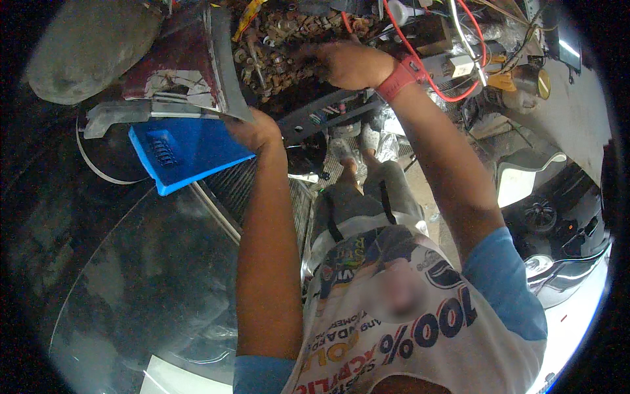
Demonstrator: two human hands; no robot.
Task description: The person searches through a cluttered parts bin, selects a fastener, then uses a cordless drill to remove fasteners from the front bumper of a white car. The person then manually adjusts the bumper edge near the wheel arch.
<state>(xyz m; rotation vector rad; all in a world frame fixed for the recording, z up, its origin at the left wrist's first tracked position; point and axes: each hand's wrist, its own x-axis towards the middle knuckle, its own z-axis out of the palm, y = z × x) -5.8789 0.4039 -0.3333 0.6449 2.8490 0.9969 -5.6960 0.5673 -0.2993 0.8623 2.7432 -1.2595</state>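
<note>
My right hand (pixel 354 65), with a red watch (pixel 401 79) at the wrist, reaches into a heap of loose bolts, nuts and other small rusty hardware (pixel 266 56). Its fingers are dark and smeared by motion, so their grip is unclear. Lower and to the left, my left hand (pixel 257 131) is at the right end of a blue plastic tray (pixel 197 154) and the lower tip of a curved grey-edged panel (pixel 226 72). The left fingers are mostly hidden there, and I cannot tell which of these they hold.
A grey rounded piece (pixel 92 49) lies at the upper left. Below it is a large dark glass surface (pixel 157 276). A red cable (pixel 436 92) loops past my right wrist. Beneath the heap runs a dark metal rail (pixel 308 121). A black car (pixel 558 223) stands at the right.
</note>
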